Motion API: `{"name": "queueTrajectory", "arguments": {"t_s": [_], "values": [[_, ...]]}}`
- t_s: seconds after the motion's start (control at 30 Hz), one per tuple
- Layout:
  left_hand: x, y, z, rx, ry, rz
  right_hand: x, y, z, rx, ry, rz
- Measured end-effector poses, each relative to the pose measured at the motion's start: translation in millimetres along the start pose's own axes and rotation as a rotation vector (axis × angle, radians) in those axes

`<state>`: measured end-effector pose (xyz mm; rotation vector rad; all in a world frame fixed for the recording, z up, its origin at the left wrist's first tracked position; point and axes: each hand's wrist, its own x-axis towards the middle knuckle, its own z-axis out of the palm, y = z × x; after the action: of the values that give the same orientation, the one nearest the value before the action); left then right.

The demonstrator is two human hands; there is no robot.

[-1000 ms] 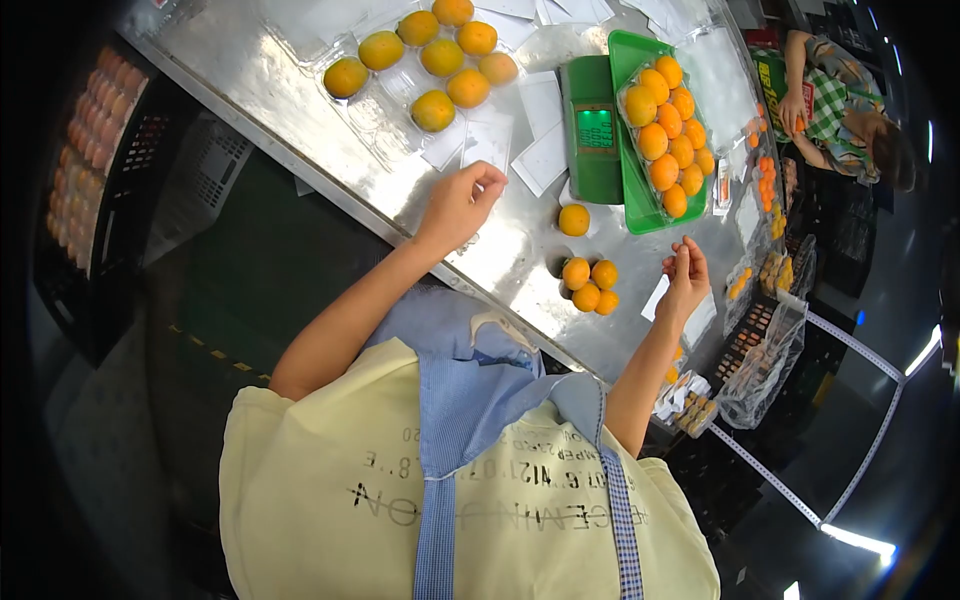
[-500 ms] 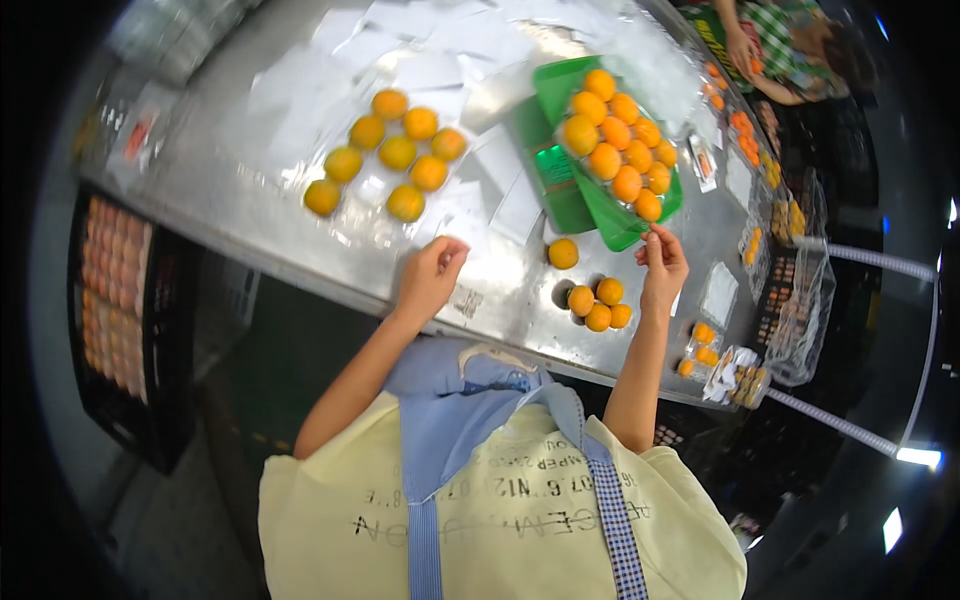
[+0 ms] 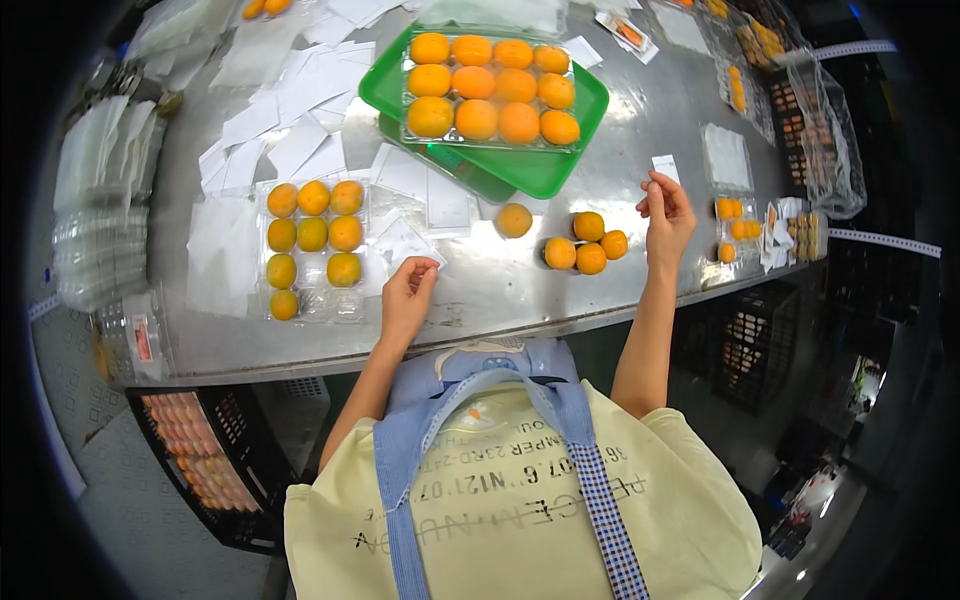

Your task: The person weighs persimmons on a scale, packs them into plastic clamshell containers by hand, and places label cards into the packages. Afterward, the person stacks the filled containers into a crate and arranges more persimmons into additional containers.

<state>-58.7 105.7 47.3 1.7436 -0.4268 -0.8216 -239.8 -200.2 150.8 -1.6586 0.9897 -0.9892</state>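
Far left, stacks of clear containers (image 3: 100, 270) on the steel table (image 3: 480, 295); outer side fades into the dark lens edge, count unreadable. Below the table edge, a black crate (image 3: 262, 470) of packed fruit, its upper part cut by the tabletop. Next, a clear tray (image 3: 332, 304) lying on the table, nine orange-yellow fruits seated in it, bare cells at its lower right. Loose white papers (image 3: 290, 120) overlap behind it, some edges covered.

Left hand (image 3: 407, 300) just right of that tray, over the table's near edge, beside a white sheet (image 3: 402, 243). Thumb and fingertips drawn close together; cannot tell if they pinch anything.

Behind, a green pan (image 3: 550, 178) holds a filled clear pack (image 3: 490, 143), twelve fruits visible. The pan covers most of the green scale (image 3: 470, 172); only a sliver of lit display shows, digits unreadable. One lone fruit (image 3: 514, 220) in front, then a group of four fruits (image 3: 590, 240) touching or nearly so.

Right hand (image 3: 670, 217) right of the group, fingers loosely bent and partly spread, near a white slip (image 3: 665, 168). Far right, small fruit packs (image 3: 740, 229) and what is probably a plastic bag (image 3: 835, 150), blurred.
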Motion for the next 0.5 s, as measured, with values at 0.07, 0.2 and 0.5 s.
{"name": "queueTrajectory", "arguments": {"t_s": [0.07,0.2,0.5], "values": [[2.8,4.8,7.0,-0.004,-0.051,-0.003,-12.7,9.2,-11.5,-0.023,0.006,0.054],[2.4,11.5,20.3,-0.045,-0.099,-0.020,-23.6,14.6,-4.7,-0.018,-0.065,0.088],[-0.5,4.6,15.5,-0.064,-0.072,-0.041,10.7,-52.9,99.8,-0.080,-0.329,-0.301]]}}
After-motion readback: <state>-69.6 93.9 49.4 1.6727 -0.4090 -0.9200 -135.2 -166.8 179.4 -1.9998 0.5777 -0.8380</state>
